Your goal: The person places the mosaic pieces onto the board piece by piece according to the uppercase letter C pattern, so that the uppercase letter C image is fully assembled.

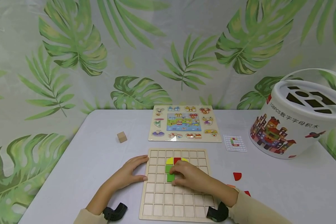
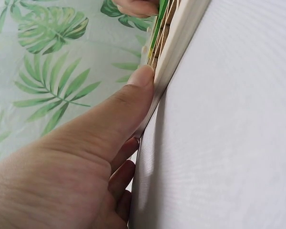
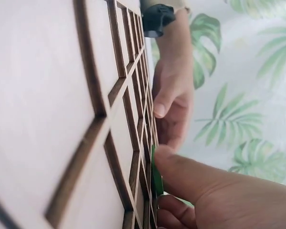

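A wooden grid board (image 1: 159,198) lies in front of me on the table. My right hand (image 1: 191,177) is over its middle, pinching the lower green square tile (image 1: 170,178) between thumb and fingers. In the right wrist view the thumb overlaps one end of this green tile (image 3: 157,175). Just above it sits another green square tile (image 1: 169,169). A yellow rounded piece (image 1: 169,161), a red piece (image 1: 177,160) and a second yellow piece (image 1: 185,160), partly hidden by the hand, form a row. My left hand (image 1: 126,175) rests against the board's left edge, thumb touching the rim.
Right of the board lie a red quarter-round piece (image 1: 237,176), an orange piece (image 1: 231,186) and another red piece (image 1: 247,193). Behind are a picture puzzle (image 1: 184,123), a pattern card (image 1: 235,143) and a big white bucket (image 1: 280,124). A wooden cube (image 1: 122,137) stands at left.
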A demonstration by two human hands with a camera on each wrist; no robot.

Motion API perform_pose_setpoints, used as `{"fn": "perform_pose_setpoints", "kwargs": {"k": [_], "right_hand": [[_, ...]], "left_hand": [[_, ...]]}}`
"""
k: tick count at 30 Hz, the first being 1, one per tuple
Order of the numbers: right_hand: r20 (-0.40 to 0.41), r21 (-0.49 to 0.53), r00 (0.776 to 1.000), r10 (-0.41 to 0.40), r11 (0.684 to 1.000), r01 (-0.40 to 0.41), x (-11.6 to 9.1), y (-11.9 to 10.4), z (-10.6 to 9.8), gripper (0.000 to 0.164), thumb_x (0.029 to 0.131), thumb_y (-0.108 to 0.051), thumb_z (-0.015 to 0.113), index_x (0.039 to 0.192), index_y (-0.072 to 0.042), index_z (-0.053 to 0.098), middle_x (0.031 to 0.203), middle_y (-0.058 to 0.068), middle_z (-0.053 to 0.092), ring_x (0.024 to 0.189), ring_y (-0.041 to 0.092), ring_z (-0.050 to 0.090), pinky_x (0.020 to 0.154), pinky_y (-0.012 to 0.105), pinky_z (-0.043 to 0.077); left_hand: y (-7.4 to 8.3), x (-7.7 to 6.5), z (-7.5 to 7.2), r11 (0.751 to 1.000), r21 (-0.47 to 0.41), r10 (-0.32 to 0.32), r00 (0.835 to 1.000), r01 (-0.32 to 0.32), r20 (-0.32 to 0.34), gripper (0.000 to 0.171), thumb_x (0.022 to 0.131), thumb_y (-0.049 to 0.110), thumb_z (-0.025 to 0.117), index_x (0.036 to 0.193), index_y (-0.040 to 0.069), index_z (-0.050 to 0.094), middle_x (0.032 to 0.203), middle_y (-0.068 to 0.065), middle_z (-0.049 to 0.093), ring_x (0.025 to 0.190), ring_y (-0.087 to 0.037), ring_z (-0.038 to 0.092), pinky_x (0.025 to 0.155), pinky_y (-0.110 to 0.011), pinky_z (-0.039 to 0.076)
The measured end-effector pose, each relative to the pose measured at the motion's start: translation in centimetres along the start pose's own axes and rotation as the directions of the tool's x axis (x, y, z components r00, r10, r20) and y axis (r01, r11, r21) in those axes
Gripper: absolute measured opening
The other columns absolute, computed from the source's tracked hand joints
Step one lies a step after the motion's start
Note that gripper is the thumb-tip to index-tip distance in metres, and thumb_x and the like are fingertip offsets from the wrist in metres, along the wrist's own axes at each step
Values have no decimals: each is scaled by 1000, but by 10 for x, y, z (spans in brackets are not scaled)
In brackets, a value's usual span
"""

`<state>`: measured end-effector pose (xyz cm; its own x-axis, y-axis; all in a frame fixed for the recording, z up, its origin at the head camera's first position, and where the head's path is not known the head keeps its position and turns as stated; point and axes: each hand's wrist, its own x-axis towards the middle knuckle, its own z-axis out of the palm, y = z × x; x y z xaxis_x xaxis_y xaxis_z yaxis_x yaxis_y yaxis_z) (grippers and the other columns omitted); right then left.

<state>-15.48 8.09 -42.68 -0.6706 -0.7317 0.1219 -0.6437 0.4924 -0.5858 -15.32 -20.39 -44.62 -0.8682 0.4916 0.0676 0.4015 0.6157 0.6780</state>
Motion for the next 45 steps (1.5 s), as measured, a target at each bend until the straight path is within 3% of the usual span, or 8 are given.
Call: {"fn": "perform_pose_setpoints", "kwargs": {"k": [7,14,18,23,26,30,38,45], "right_hand": [[8,-11,1000,0,1000,0,0,1,1,22,84,-20,64,104,-12,62,97,-8,53,91,4,47,82,22,42],[2,-14,1000,-21,1000,21,1,2,2,21,84,-25,64,104,-17,63,98,-10,54,90,5,48,79,23,43],[30,-7,999,-13,1000,13,-1,1,-1,26,84,-26,65,107,-17,62,102,-10,54,94,4,48,82,24,43],[80,15,995,54,998,-55,-9,-5,-13,39,84,-30,64,120,-17,56,116,-10,51,108,7,45,92,29,39],[69,18,992,102,994,-103,-20,-8,-26,44,84,-31,63,125,-18,52,124,-11,47,117,10,41,96,35,36],[-8,20,992,127,992,-127,-40,-6,-46,45,84,-28,64,125,-16,52,125,-9,46,118,12,40,95,37,38],[-177,-80,975,136,985,-152,-91,23,-74,47,77,-22,71,121,-13,54,121,-5,50,112,18,46,88,41,43],[-160,-63,940,301,947,-314,-129,48,-85,45,78,-21,71,120,-12,55,119,2,52,108,23,49,84,41,45]], "left_hand": [[0,0,1,1000,-11,13,1000,-13,-2,73,75,44,68,134,9,42,140,-4,34,130,-27,25,103,-48,21],[-2,0,1,1000,3,20,1000,-20,-9,73,75,44,67,134,9,42,140,-5,35,129,-28,26,102,-49,22],[-2,0,1,1000,-6,18,1000,-18,-4,73,75,44,67,134,9,42,140,-4,35,129,-27,26,103,-48,22],[-2,0,1,1000,-10,12,1000,-13,-3,73,75,45,67,134,10,42,140,-4,35,129,-27,25,103,-48,21],[-2,0,1,1000,-9,7,1000,-7,-5,73,75,45,67,134,10,42,140,-4,35,129,-27,25,103,-48,21],[-1,0,0,1000,-12,0,1000,0,-3,73,75,44,67,134,10,42,140,-3,34,130,-26,24,103,-48,21],[-1,0,0,1000,-1,0,1000,0,0,73,75,45,67,135,11,42,141,-3,34,130,-27,24,102,-49,21],[0,0,-1,1000,-5,4,1000,-4,1,73,76,43,67,135,9,41,140,-5,35,130,-27,25,102,-48,21]]}}
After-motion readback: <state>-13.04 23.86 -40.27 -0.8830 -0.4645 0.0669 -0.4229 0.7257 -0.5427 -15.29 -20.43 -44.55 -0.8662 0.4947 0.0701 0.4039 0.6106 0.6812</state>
